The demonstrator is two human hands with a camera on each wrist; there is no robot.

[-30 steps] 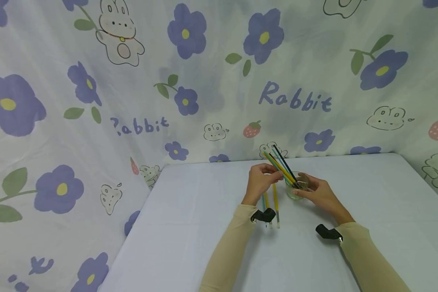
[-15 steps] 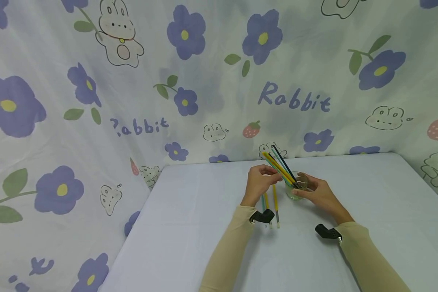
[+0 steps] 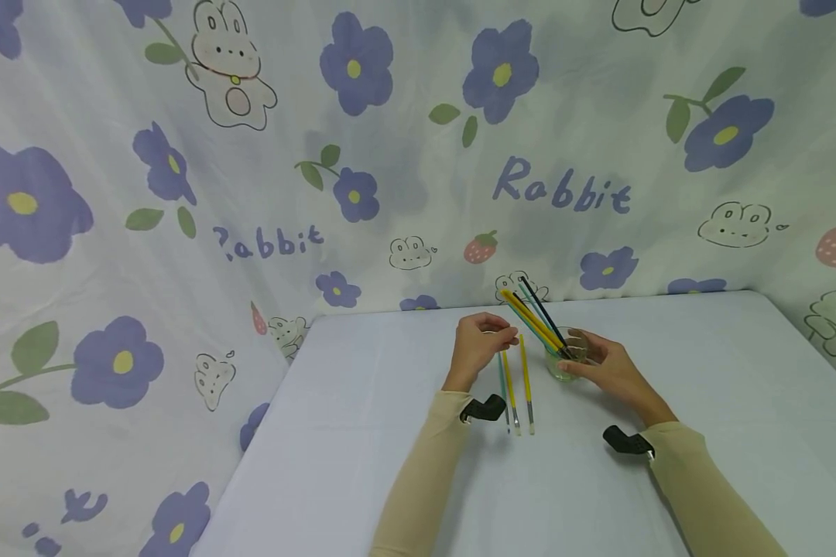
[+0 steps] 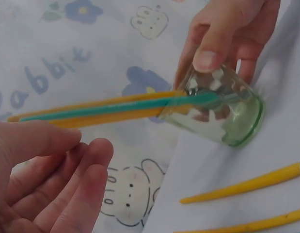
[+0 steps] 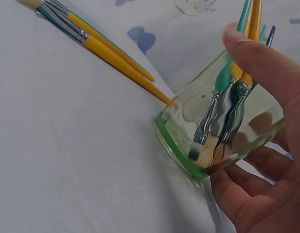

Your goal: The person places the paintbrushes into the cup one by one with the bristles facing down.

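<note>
My right hand (image 3: 602, 363) grips a small greenish glass cup (image 3: 563, 365) standing on the white table (image 3: 390, 433). Several paintbrushes (image 3: 532, 313), yellow, teal and dark, lean out of the glass cup (image 5: 222, 131) toward the left, bristles down. My left hand (image 3: 486, 339) hovers just left of them with fingers (image 4: 86, 179) loosely curled and holds nothing. Three more brushes (image 3: 515, 387), two yellow and one teal, lie flat on the table between my hands, seen as loose brushes (image 5: 106, 48) in the right wrist view.
A floral "Rabbit" printed cloth (image 3: 251, 193) hangs behind and at both sides of the table. The table's left edge (image 3: 265, 441) drops off near my left forearm. Black camera mounts (image 3: 484, 408) sit on both wrists.
My left hand has drawn back to the left, away from the brushes in the cup, uncovering the brushes on the table. The right hand and cup stay put.
</note>
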